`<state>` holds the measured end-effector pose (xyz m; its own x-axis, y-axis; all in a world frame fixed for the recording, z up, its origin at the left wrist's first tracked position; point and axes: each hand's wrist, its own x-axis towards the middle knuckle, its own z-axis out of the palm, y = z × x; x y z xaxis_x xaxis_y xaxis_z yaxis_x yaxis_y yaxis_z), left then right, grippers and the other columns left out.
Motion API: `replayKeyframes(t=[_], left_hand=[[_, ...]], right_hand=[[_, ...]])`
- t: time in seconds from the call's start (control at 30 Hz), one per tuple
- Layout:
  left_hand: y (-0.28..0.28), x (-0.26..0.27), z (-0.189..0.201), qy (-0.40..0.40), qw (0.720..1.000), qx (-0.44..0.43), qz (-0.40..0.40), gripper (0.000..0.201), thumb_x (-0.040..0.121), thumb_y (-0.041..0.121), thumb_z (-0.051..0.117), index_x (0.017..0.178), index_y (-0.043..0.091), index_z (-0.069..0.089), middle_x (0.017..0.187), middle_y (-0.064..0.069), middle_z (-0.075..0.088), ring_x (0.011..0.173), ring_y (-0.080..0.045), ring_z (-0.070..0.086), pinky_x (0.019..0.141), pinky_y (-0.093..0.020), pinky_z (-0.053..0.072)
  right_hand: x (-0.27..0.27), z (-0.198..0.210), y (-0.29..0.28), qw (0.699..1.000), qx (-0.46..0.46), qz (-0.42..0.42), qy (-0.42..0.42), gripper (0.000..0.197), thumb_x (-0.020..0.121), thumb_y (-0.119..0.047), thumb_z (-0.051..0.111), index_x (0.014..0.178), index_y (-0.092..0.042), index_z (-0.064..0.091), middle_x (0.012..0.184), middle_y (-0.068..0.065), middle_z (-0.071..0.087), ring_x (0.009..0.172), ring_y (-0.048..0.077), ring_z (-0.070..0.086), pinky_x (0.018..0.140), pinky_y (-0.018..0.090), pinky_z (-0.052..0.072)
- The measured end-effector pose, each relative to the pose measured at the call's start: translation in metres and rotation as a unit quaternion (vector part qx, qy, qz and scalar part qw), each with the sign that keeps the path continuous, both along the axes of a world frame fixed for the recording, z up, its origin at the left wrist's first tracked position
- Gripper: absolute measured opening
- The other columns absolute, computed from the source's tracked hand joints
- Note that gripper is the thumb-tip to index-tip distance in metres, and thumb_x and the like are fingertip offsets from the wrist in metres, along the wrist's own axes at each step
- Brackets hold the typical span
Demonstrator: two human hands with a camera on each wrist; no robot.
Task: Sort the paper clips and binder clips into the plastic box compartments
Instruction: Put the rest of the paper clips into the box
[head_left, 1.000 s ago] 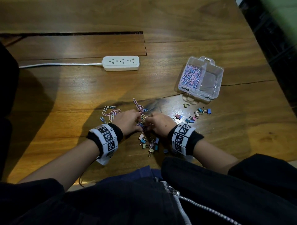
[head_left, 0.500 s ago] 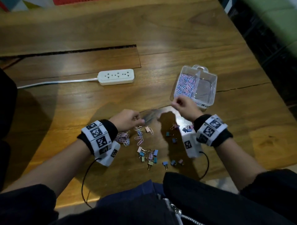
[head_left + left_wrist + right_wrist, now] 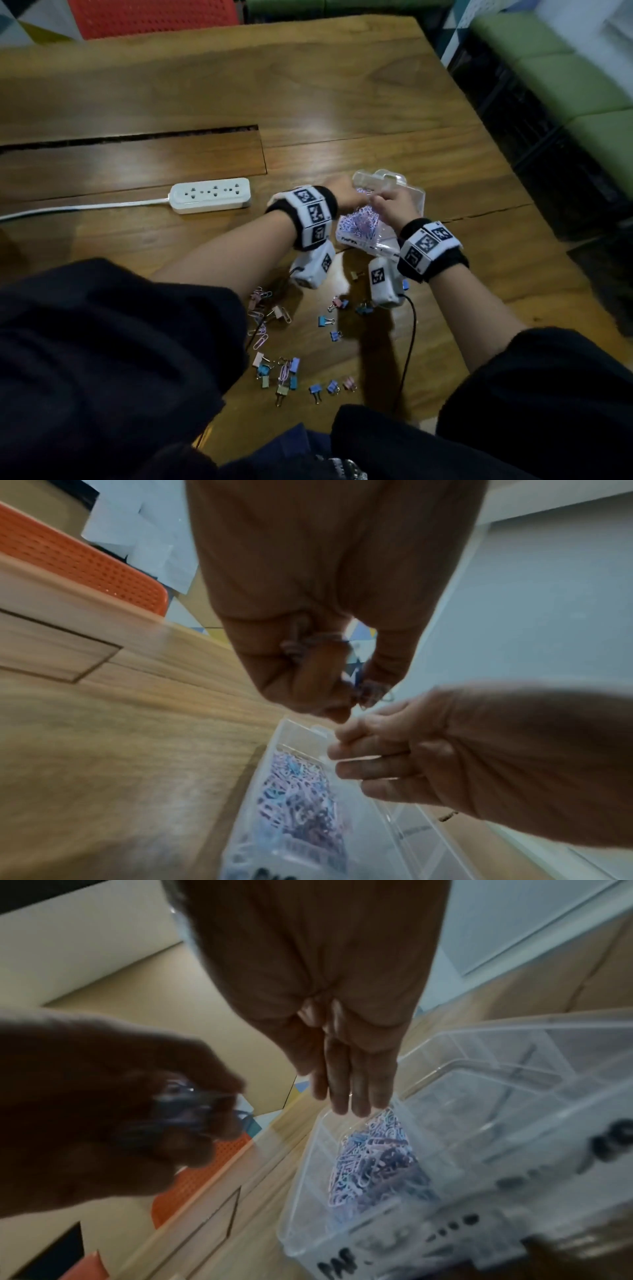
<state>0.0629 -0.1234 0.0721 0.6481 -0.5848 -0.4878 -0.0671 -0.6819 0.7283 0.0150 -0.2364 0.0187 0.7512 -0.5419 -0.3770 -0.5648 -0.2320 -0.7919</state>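
Observation:
The clear plastic box (image 3: 416, 198) stands on the wooden table, its left compartment full of pastel paper clips (image 3: 359, 222). Both hands hover over it. My left hand (image 3: 346, 197) grips a bunch of paper clips (image 3: 308, 647) in curled fingers above the box's far left corner (image 3: 274, 750). My right hand (image 3: 390, 205) holds nothing, and its straight fingers (image 3: 349, 1096) point down at the clip compartment (image 3: 373, 1153). The right compartment (image 3: 496, 1096) looks empty. Several loose binder clips (image 3: 325, 321) and paper clips (image 3: 258, 329) lie nearer to me.
A white power strip (image 3: 210, 195) with its cord lies left of the box. A recessed panel (image 3: 137, 161) is set in the tabletop behind it. A red chair (image 3: 154, 13) and green seating (image 3: 565, 68) stand beyond the table edges. A black wrist cable (image 3: 411, 342) hangs over the clips.
Both hands have left the pile near me. The right hand reached the box first, then the left hand came over it with paper clips. The head view has tilted up.

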Motion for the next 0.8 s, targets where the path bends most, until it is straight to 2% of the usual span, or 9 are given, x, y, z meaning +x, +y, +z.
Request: replayKeyframes(t=[0.13, 0.2, 0.27, 0.37, 0.4, 0.5, 0.57, 0.67, 0.8], left_hand=[[-0.026, -0.001, -0.009, 0.021, 1.0, 0.0, 0.003, 0.018, 0.091, 0.008, 0.048, 0.073, 0.008, 0.049, 0.069, -0.007, 0.05, 0.054, -0.014, 0.046, 0.053, -0.023, 0.043], [-0.03, -0.004, -0.011, 0.018, 1.0, 0.005, -0.009, 0.014, 0.09, 0.006, 0.048, 0.077, 0.012, 0.048, 0.069, 0.0, 0.043, 0.057, -0.01, 0.041, 0.052, -0.019, 0.037], [-0.028, -0.006, -0.011, 0.022, 0.999, 0.002, -0.039, 0.02, 0.089, 0.001, 0.045, 0.108, 0.006, 0.052, 0.079, 0.001, 0.046, 0.062, -0.008, 0.04, 0.055, -0.019, 0.035], [-0.007, -0.004, -0.01, 0.006, 0.998, -0.015, -0.063, 0.04, 0.089, -0.003, 0.042, 0.128, 0.002, 0.049, 0.128, -0.009, 0.052, 0.099, -0.019, 0.054, 0.075, -0.021, 0.039], [0.004, -0.001, -0.011, -0.008, 0.999, -0.023, -0.048, 0.035, 0.088, -0.002, 0.044, 0.122, 0.003, 0.054, 0.129, -0.011, 0.053, 0.109, -0.021, 0.053, 0.08, -0.022, 0.038], [0.054, 0.007, -0.023, -0.041, 0.999, -0.028, 0.003, 0.01, 0.085, 0.005, 0.055, 0.093, 0.009, 0.059, 0.098, -0.008, 0.061, 0.095, -0.02, 0.053, 0.069, -0.02, 0.043], [0.097, 0.009, -0.034, -0.067, 0.997, 0.04, 0.003, 0.019, 0.083, 0.008, 0.059, 0.102, 0.01, 0.058, 0.104, -0.007, 0.056, 0.098, -0.02, 0.052, 0.069, -0.022, 0.045], [0.158, -0.001, -0.047, -0.137, 0.964, 0.215, -0.075, 0.044, 0.082, 0.016, 0.06, 0.124, 0.019, 0.049, 0.129, -0.013, 0.042, 0.121, -0.03, 0.037, 0.1, -0.041, 0.038], [0.2, -0.025, -0.064, -0.136, 0.942, 0.26, -0.161, 0.068, 0.081, 0.023, 0.061, 0.141, 0.023, 0.029, 0.141, -0.008, 0.027, 0.129, -0.028, 0.024, 0.107, -0.04, 0.03]], right_hand=[[-0.021, 0.006, -0.003, 0.992, 0.091, -0.067, -0.063, 0.029, 0.09, 0.005, 0.035, 0.107, 0.0, 0.057, 0.105, 0.009, 0.055, 0.099, 0.02, 0.052, 0.089, 0.031, 0.046], [-0.032, 0.009, -0.002, 0.987, 0.094, -0.095, -0.085, 0.023, 0.091, 0.005, 0.037, 0.102, -0.004, 0.055, 0.101, 0.009, 0.055, 0.091, 0.02, 0.055, 0.084, 0.031, 0.051], [-0.043, 0.011, 0.004, 0.989, 0.061, -0.091, -0.101, 0.019, 0.089, 0.004, 0.041, 0.097, -0.006, 0.055, 0.089, 0.004, 0.057, 0.083, 0.019, 0.056, 0.078, 0.029, 0.051], [-0.055, 0.011, 0.023, 0.995, 0.031, -0.023, -0.091, 0.017, 0.089, 0.003, 0.044, 0.098, -0.003, 0.056, 0.08, -0.001, 0.055, 0.074, 0.013, 0.054, 0.07, 0.024, 0.048], [-0.056, 0.009, 0.032, 0.996, 0.033, 0.009, -0.079, 0.016, 0.089, 0.002, 0.044, 0.097, -0.003, 0.056, 0.079, -0.001, 0.055, 0.071, 0.011, 0.053, 0.066, 0.021, 0.046], [-0.058, 0.002, 0.066, 0.993, 0.016, 0.108, -0.051, 0.018, 0.089, 0.001, 0.046, 0.085, -0.014, 0.055, 0.077, 0.0, 0.057, 0.066, 0.01, 0.052, 0.057, 0.017, 0.04], [-0.061, -0.004, 0.092, 0.981, -0.024, 0.19, -0.013, 0.012, 0.088, -0.004, 0.052, 0.088, -0.014, 0.058, 0.084, 0.002, 0.057, 0.074, 0.014, 0.052, 0.063, 0.019, 0.04], [-0.065, -0.012, 0.131, 0.947, -0.08, 0.305, 0.054, 0.02, 0.082, -0.01, 0.061, 0.102, -0.009, 0.059, 0.091, 0.0, 0.051, 0.089, 0.018, 0.051, 0.072, 0.02, 0.039], [-0.061, -0.023, 0.166, 0.922, -0.112, 0.35, 0.122, 0.032, 0.075, -0.02, 0.07, 0.095, -0.019, 0.045, 0.116, 0.01, 0.044, 0.107, 0.025, 0.046, 0.089, 0.033, 0.04]])
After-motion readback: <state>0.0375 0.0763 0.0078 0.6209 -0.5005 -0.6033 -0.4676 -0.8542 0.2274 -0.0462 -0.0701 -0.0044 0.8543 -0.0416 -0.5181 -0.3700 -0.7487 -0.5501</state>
